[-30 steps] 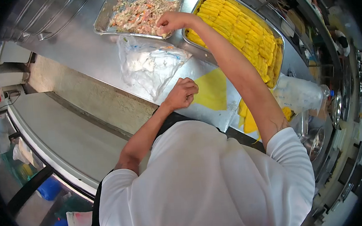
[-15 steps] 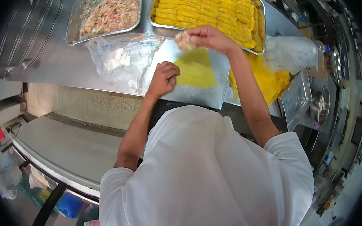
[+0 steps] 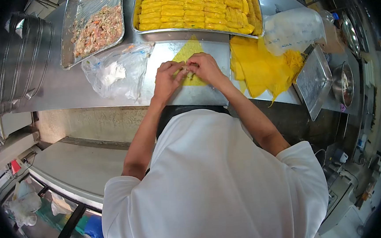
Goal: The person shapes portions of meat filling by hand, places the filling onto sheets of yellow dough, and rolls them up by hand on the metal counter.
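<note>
A yellow wrapper sheet [image 3: 191, 48] lies on a flat metal plate, one corner pointing away from me. On it is a small lump of meat filling [image 3: 190, 75], partly hidden by my fingers. My left hand [image 3: 168, 80] is at the lump's left side with its fingertips pinched in on it. From the right, my right hand [image 3: 205, 69] presses its bent fingers on the same lump. The two hands nearly touch over the wrapper. More yellow wrappers [image 3: 252, 66] are stacked to the right of the plate.
Beyond the metal plate [image 3: 155, 61] stands a tray of yellow rolls [image 3: 136, 27]. A tray of meat filling [image 3: 97, 30] is at the back left. Nearer is a plastic bag with white contents [image 3: 114, 73]. A tilted metal tray [image 3: 314, 84] and a bowl [image 3: 343, 84] stand right.
My right hand has come down with the filling from beside the roll tray onto the wrapper. My left hand has turned inward to meet it. The view has shifted slightly.
</note>
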Tool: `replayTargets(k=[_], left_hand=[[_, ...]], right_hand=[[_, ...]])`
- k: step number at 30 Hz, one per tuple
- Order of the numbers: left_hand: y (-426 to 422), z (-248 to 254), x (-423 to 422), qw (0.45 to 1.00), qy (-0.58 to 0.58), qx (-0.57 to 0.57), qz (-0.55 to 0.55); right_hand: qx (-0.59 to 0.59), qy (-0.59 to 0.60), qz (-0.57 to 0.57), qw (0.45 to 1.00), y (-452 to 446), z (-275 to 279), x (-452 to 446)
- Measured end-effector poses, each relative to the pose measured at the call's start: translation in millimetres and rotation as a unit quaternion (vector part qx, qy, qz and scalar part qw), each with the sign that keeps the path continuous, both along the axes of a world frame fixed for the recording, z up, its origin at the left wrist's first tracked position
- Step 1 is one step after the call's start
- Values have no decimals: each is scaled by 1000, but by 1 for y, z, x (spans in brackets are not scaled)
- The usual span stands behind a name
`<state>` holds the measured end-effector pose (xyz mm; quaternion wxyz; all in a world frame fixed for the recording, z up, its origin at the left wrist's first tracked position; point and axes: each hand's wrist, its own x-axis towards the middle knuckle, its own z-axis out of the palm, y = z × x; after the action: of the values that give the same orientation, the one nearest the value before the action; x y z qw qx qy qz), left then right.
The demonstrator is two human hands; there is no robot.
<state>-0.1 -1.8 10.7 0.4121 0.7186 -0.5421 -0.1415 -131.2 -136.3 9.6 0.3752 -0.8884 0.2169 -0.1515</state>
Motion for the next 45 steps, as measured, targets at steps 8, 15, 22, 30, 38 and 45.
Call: replayTargets(k=[8,15,22,30,38,45], left_hand=[[-1,-18,8,996,82,4,-29],[-17,-5,14,990,-49,93,-89],[-12,-17,23,990,84,117,-8],[2,37,45,908,414,27,52],[24,167,108,882,116,-415,190],[4,70,182,930,-206,-70,298]], right_hand=[[-13,-17,-6,1000,2,-9,-19],[-72,49,-44,995,21,-5,-7],[-9,63,-52,997,10,-7,-11],[-26,75,-37,996,15,4,-9],[-22,100,-6,995,14,10,-14],[-40,82,-2,996,8,7,-23]])
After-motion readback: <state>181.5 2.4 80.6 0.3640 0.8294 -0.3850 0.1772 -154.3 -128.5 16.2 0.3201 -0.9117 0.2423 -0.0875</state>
